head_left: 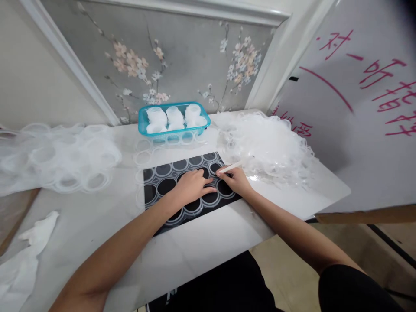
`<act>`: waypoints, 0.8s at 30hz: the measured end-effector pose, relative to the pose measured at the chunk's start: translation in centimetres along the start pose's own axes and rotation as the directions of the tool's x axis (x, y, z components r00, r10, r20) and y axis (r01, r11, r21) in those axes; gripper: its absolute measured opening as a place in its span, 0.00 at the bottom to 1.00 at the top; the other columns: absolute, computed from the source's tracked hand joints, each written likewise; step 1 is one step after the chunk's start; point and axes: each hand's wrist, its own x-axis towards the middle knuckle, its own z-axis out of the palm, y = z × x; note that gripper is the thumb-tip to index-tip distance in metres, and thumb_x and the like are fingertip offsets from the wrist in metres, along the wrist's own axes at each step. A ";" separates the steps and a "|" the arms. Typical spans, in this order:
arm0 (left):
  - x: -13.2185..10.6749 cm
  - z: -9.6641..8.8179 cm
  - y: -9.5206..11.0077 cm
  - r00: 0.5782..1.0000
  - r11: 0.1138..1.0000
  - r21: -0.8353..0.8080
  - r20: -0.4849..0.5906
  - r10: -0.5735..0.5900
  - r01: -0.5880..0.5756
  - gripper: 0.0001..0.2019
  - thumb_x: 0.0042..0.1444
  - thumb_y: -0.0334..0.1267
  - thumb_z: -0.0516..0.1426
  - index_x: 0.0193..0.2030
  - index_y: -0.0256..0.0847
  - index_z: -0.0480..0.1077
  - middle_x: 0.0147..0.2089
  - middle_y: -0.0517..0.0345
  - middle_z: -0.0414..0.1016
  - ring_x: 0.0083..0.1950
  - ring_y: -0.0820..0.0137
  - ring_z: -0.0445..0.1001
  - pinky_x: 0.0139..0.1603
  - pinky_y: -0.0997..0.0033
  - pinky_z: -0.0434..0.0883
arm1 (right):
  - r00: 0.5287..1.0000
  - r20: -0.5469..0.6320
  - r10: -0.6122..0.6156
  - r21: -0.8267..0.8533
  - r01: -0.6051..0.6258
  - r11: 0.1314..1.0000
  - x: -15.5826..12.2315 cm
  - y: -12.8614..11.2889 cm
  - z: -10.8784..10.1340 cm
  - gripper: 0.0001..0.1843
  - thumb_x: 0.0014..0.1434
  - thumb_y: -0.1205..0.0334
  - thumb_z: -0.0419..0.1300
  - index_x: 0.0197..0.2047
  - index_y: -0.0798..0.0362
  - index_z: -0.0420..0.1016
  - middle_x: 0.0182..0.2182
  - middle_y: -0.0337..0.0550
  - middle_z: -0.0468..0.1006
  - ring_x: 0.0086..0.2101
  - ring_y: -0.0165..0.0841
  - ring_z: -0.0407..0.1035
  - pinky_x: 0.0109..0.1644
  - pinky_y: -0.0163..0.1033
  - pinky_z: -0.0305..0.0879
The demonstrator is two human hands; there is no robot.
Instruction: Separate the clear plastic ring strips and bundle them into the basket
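Note:
A black mat (150, 193) lies on the table under a translucent plastic sheet (208, 200) patterned with rows of rings. My left hand (192, 185) rests on the sheet, its fingers spread and pressing near the middle. In my right hand (236, 179) is a slim white pen-like tool (231, 167), pinched between thumb and fingers. Its lower end is by a ring near the sheet's right edge; the tip is too small to make out. Behind the mat stands a blue plastic basket (141, 123) with stacks of white translucent discs (174, 117) inside.
Ring-cut plastic sheets are heaped on the right (266, 143) and on the left (58, 156) of the white table (201, 255). Crumpled white paper (35, 242) lies front left. A whiteboard (357, 143) with red writing stands at the right, and a flowered wall panel (195, 47) behind.

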 end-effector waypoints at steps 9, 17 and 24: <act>0.4 -0.4 0.1 0.998 0.999 0.026 0.041 0.040 -0.041 0.34 0.52 0.68 0.49 0.51 0.43 0.74 0.36 0.50 0.70 0.42 0.60 0.70 0.41 0.65 0.62 | 0.975 0.002 -0.220 -0.655 0.168 0.737 3.6 -1.1 -1.9 0.11 0.55 0.71 0.55 0.38 0.56 0.78 0.34 0.52 0.81 0.46 0.47 0.68 0.49 0.51 0.59; -1.3 -0.5 1.5 0.999 0.999 0.002 -0.005 0.053 -0.053 0.37 0.58 0.64 0.43 0.63 0.37 0.62 0.43 0.49 0.71 0.41 0.62 0.70 0.41 0.66 0.63 | 0.971 -0.232 -0.062 -0.206 0.013 0.978 -0.1 -1.7 -4.8 0.09 0.58 0.64 0.57 0.31 0.52 0.79 0.35 0.44 0.82 0.39 0.40 0.75 0.43 0.42 0.69; -3.1 0.3 4.5 0.988 0.987 0.036 0.014 0.153 -0.154 0.30 0.59 0.62 0.46 0.60 0.47 0.66 0.43 0.51 0.70 0.43 0.61 0.69 0.45 0.64 0.62 | 0.982 -0.114 0.147 0.075 -0.139 0.987 -7.1 -2.0 -1.2 0.09 0.57 0.57 0.60 0.33 0.51 0.79 0.35 0.43 0.82 0.35 0.37 0.76 0.38 0.39 0.70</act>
